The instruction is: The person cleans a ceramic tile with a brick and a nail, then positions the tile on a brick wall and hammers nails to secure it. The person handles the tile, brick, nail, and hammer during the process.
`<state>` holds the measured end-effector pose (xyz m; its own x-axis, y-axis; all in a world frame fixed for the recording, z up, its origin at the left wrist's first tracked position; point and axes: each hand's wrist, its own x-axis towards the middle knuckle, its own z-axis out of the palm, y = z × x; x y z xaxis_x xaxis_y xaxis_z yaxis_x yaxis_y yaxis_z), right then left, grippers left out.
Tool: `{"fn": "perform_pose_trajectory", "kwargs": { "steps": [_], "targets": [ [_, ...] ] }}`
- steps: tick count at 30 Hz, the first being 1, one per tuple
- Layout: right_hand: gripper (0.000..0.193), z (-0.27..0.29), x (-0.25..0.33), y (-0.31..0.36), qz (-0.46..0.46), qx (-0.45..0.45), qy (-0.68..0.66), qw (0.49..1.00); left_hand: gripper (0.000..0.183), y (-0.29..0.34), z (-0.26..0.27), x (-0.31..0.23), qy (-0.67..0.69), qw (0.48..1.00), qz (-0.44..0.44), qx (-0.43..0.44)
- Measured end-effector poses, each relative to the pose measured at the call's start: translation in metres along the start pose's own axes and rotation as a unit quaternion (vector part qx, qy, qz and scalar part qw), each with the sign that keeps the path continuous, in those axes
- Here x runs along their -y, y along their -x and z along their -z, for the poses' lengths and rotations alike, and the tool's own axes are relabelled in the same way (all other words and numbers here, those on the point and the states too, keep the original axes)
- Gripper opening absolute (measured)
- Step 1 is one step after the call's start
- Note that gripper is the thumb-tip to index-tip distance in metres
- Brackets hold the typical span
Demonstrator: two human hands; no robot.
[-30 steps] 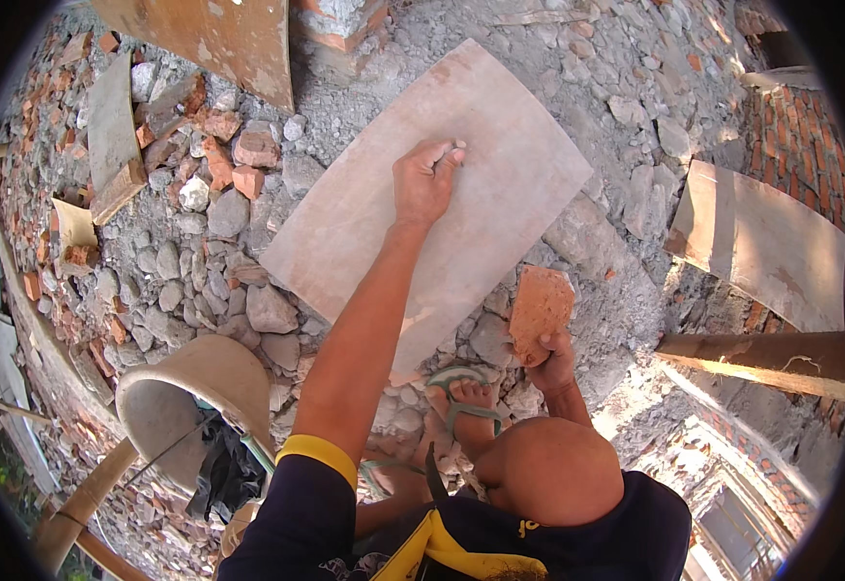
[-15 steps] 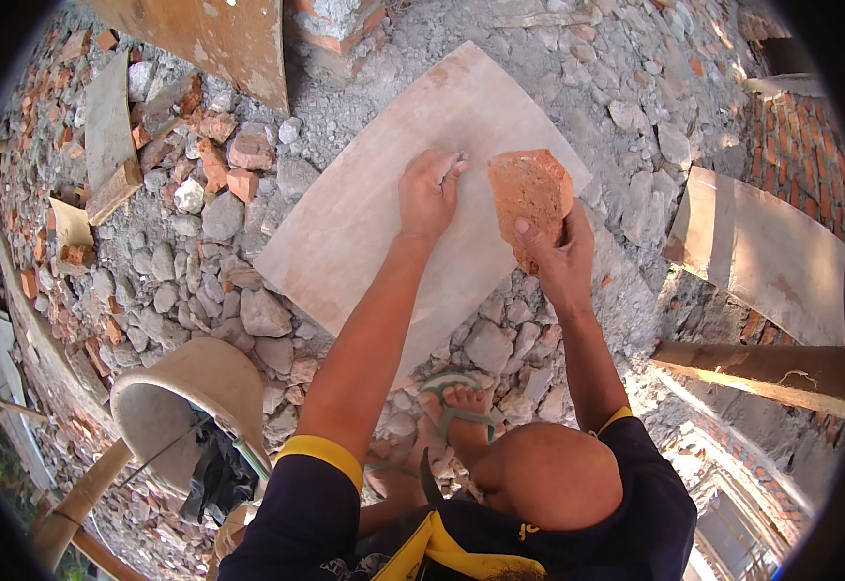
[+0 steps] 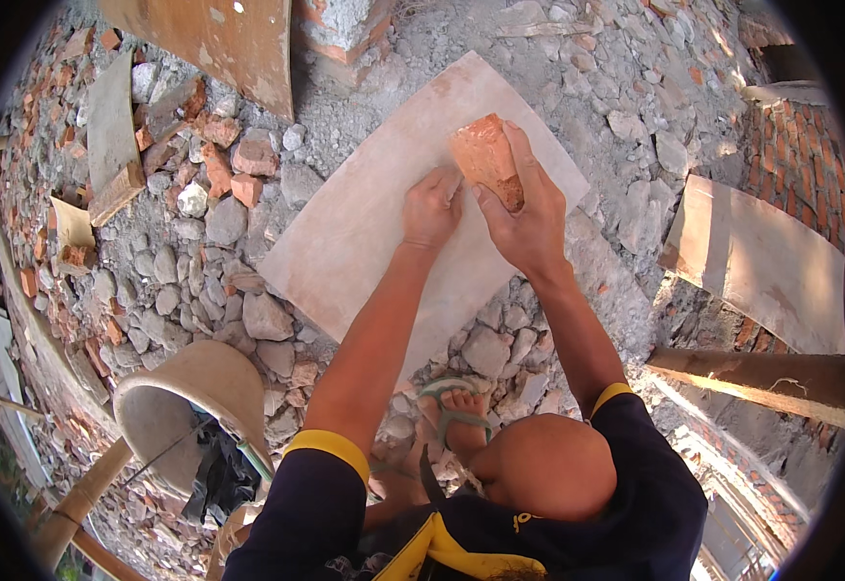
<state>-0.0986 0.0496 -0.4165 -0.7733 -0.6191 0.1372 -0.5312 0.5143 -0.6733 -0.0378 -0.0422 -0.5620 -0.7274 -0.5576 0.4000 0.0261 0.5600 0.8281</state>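
Observation:
A broken piece of orange-red brick is gripped in my right hand, fingers along its right side and thumb at its lower edge. Just left of it, my left hand is closed, with the fingers curled in. Something small and greyish seems to be pinched at its fingertips, too hidden to name. Both hands are over a pale flat board lying on the rubble. The brick's lower left side is close to my left fingertips; whether they touch I cannot tell.
Stones and brick pieces cover the ground on the left. A bucket with a black plastic bag lies tipped at lower left. Another board and a wooden beam are on the right. A brown panel stands at the top.
My right hand has brought the brick up and left, toward my left hand, and turned it over. My left hand has stayed nearly in place, lowering slightly.

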Motion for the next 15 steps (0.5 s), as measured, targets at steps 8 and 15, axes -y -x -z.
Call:
{"fn": "perform_pose_trajectory", "kwargs": {
  "steps": [8,15],
  "targets": [
    [0.077,0.023,0.012,0.011,0.175,-0.188,-0.121,0.959,0.011,-0.005,0.003,-0.004,0.018,0.999,0.036,0.002],
    [0.076,-0.032,-0.05,0.043,-0.101,-0.234,-0.207,0.945,0.016,-0.006,0.001,-0.011,0.082,0.984,0.153,-0.028]
  ]
}}
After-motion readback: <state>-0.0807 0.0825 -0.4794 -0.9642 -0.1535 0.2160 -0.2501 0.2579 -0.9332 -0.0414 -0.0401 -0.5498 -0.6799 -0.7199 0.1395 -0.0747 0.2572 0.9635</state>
